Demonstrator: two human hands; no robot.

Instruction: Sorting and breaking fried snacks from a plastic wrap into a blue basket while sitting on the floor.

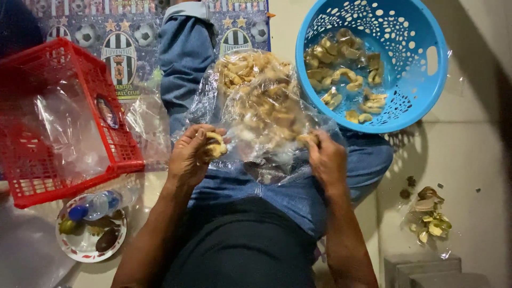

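A clear plastic bag [261,101] full of pale yellow fruit pieces lies on my lap, over my blue jeans [184,58]. My left hand [192,154] grips one yellow piece [215,145] at the bag's left edge. At the bag's right edge my right hand [326,160] pinches another piece [308,138] together with the plastic. Just beyond the bag, a round blue perforated basket [426,90] holds more of the same pieces on a clear liner.
A red mesh basket [32,181] lined with clear plastic sits at my left. Below it is a small plate [80,248] with dark fruit and a plastic bottle [98,204]. Peel scraps [429,216] lie on the pale floor at right. A printed mat [122,42] covers the floor ahead.
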